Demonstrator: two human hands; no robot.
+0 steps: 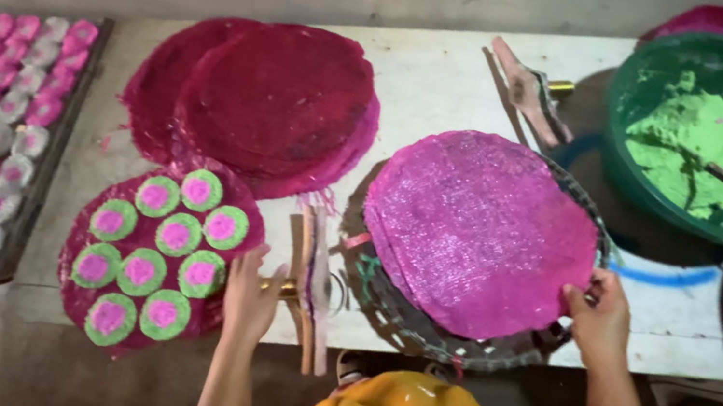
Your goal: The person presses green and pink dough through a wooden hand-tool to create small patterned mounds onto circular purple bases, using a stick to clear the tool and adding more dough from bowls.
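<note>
Hands apart over table (pixel 441 79), left hand (pixel 251 297) flat, fingers spread, touching red mat (pixel 83 230) of green-pink discs (pixel 179 234), right hand (pixel 599 316) pinching edge of pink mesh sheet (pixel 479 232) on round tray (pixel 419 325).

Glittery magenta disc (pixel 479 232), green-ringed pink rounds (pixel 156 259)

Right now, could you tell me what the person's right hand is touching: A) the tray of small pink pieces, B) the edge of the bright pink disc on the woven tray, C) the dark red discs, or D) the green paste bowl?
B: the right hand grips the edge of the bright pink disc.
</note>
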